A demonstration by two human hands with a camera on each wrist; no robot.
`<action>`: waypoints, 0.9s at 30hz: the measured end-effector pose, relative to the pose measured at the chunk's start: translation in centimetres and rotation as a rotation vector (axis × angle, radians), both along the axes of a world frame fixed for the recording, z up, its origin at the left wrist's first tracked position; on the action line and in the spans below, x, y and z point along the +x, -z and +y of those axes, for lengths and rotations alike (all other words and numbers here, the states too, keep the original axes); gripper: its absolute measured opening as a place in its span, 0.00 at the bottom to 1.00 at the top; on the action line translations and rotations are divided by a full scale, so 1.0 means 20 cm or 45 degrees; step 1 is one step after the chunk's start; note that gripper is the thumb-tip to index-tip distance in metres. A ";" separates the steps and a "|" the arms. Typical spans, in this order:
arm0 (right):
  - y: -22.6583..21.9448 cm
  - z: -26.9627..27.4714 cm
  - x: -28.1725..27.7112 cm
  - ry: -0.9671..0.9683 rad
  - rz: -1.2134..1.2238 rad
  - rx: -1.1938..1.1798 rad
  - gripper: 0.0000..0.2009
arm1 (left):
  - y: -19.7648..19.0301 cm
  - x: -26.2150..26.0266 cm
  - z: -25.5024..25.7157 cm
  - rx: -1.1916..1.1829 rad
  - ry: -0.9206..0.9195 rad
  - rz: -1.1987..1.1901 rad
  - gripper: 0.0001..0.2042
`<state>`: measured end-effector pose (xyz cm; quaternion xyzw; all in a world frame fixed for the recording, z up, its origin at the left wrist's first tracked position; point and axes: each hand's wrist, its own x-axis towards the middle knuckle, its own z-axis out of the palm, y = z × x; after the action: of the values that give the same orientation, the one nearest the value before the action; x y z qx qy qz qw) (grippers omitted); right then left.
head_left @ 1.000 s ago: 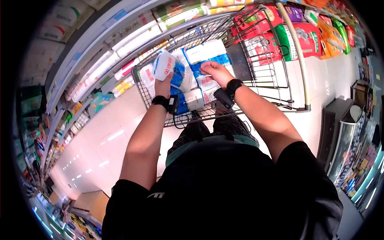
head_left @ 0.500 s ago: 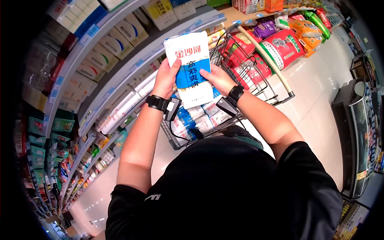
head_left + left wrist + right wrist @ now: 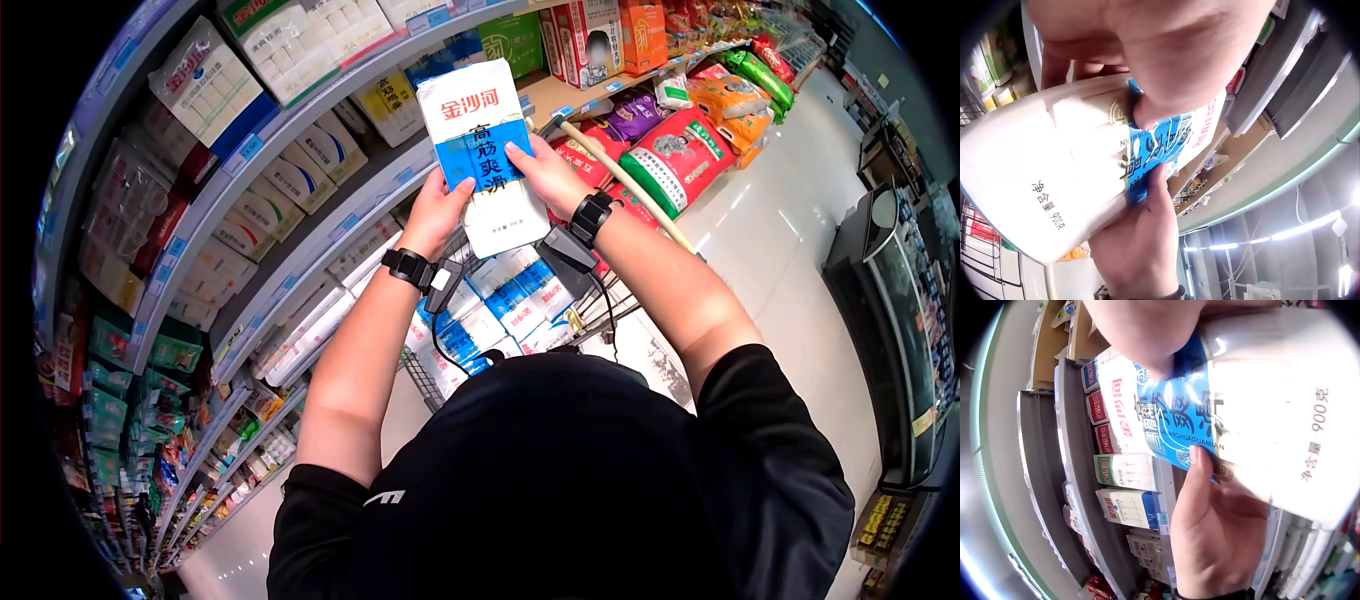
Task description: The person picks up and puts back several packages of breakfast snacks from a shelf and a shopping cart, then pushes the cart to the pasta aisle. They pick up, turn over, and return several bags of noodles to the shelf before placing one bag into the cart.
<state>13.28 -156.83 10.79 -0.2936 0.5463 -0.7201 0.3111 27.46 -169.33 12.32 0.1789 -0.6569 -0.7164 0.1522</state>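
Both hands hold up a white and blue packet of dried noodles (image 3: pixel 508 218), its printed front facing me. My left hand (image 3: pixel 435 215) grips the left edge, with the thumb on the blue band. On the opposite edge is my right hand (image 3: pixel 553 178), its thumb also across the front. The other fingers go behind the packet. In the left wrist view, the noodle packet (image 3: pixel 1085 162) shows its lower front with the weight print. The right wrist view has the same packet (image 3: pixel 1260 425) between the two thumbs. Below it, several similar white and blue packets (image 3: pixel 505 300) lie in the shopping cart.
A long grey shelf (image 3: pixel 330 95) of packaged goods curves along the left and front. The cart's pale handle bar (image 3: pixel 640 190) runs to the right of the right hand. Beyond it are red rice bags (image 3: pixel 685 155). A dark display case (image 3: pixel 880 300) stands far right.
A second ago the left hand held a packet low over the cart. Both hands have since raised the noodle packet towards the shelves, and the view has tilted up and left.
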 end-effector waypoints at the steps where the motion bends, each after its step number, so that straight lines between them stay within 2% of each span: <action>1: 0.00 -0.02 -0.04 0.093 0.078 0.095 0.17 | 0.01 -0.04 0.00 0.027 -0.042 0.012 0.17; 4: 0.01 -0.07 -0.24 -0.063 -0.028 0.246 0.18 | 0.06 -0.20 -0.05 0.098 -0.032 -0.058 0.15; 5: 0.01 -0.09 -0.31 -0.128 -0.162 0.225 0.19 | 0.06 -0.25 -0.06 0.108 -0.048 -0.056 0.15; 7: 0.04 -0.16 -0.49 -0.116 -0.031 0.395 0.20 | 0.03 -0.36 -0.08 0.194 -0.080 -0.212 0.14; 10: -0.12 -0.21 -0.62 -0.095 0.036 0.502 0.19 | 0.05 -0.58 -0.17 0.250 -0.109 -0.172 0.14; 12: 0.05 -0.35 -0.84 -0.150 -0.109 0.321 0.19 | 0.09 -0.75 -0.26 0.253 -0.144 -0.189 0.14; 13: 0.12 -0.42 -0.97 -0.171 -0.115 0.331 0.19 | 0.12 -0.84 -0.32 0.189 -0.118 -0.190 0.14; 15: 0.22 -0.55 -1.15 -0.210 0.014 0.296 0.19 | 0.18 -0.99 -0.44 0.057 -0.070 -0.196 0.15; 16: 0.21 -0.59 -1.21 -0.159 0.086 0.359 0.21 | 0.14 -1.05 -0.46 -0.010 -0.101 -0.232 0.15; 17: 0.20 -0.64 -1.26 -0.110 0.155 0.425 0.22 | 0.18 -1.13 -0.52 -0.004 -0.145 -0.138 0.14; 19: 0.45 -0.84 -1.53 -0.115 0.299 0.446 0.24 | 0.17 -1.26 -0.61 0.065 -0.223 -0.330 0.14; 22: 0.53 -0.99 -1.70 -0.074 0.404 0.422 0.24 | 0.21 -1.43 -0.78 0.094 -0.194 -0.457 0.14; 23: 0.46 -1.01 -1.72 -0.048 0.369 0.448 0.24 | 0.25 -1.49 -0.85 0.089 -0.215 -0.502 0.14; 24: 0.36 -1.03 -1.75 -0.047 0.480 0.520 0.23 | 0.25 -1.53 -0.87 0.077 -0.288 -0.473 0.14; 25: 0.33 -1.06 -1.79 -0.055 0.578 0.602 0.23 | 0.29 -1.61 -0.96 0.182 -0.204 -0.440 0.13; 26: 0.32 -1.08 -1.80 -0.022 0.745 0.554 0.18 | 0.24 -1.63 -0.96 0.008 -0.254 -0.442 0.13; 27: 0.39 -1.16 -1.83 0.055 0.796 0.496 0.17 | 0.21 -1.64 -0.95 -0.165 -0.306 -0.443 0.13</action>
<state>-23.38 -179.96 3.02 -0.4232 0.7478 -0.4846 0.1641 -5.28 -188.31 8.12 0.3667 -0.6919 -0.6077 0.1320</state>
